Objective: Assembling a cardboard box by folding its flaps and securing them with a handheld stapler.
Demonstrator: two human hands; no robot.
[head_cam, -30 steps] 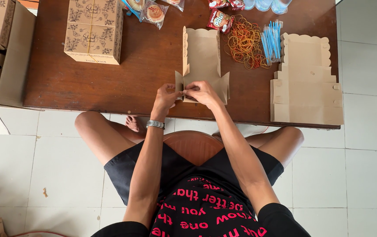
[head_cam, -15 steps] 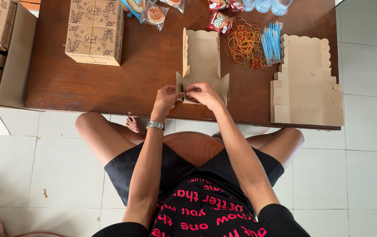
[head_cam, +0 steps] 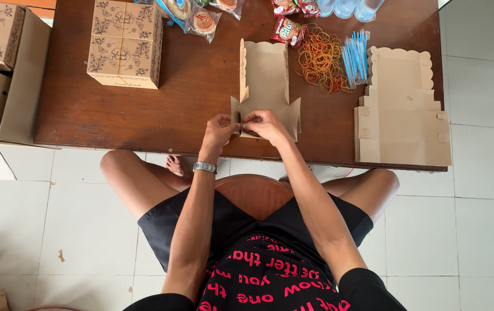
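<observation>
**Both hands pinching a box flap at the table's near edge**

Our left hand (head_cam: pixel 219 128) and right hand (head_cam: pixel 265 124) pinch the near flap of the flat cardboard box blank (head_cam: pixel 264 80) by the table (head_cam: pixel 189 98) near edge. Rubber bands (head_cam: pixel 319 60) and blue straws (head_cam: pixel 355 55) lie beyond; stacked blanks (head_cam: pixel 402 115) fill the right edge, a folded box (head_cam: pixel 125 43) far left.

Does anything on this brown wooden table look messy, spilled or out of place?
Only the heap of coloured rubber bands, lying loose and tangled beside the blue straws. The flat cardboard box blanks are stacked neatly.
</observation>
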